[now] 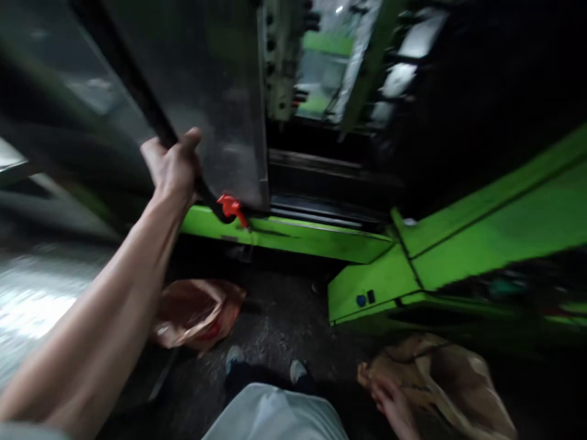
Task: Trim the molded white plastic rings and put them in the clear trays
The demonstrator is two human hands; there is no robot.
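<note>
Right hand clasps paper sack over dark floor; left hand grips black door handle.

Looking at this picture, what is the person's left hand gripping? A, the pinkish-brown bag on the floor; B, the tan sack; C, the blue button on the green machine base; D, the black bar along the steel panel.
D: the left hand is wrapped around the long black bar edging the brushed steel panel, just above an orange-red plastic clip.
</note>
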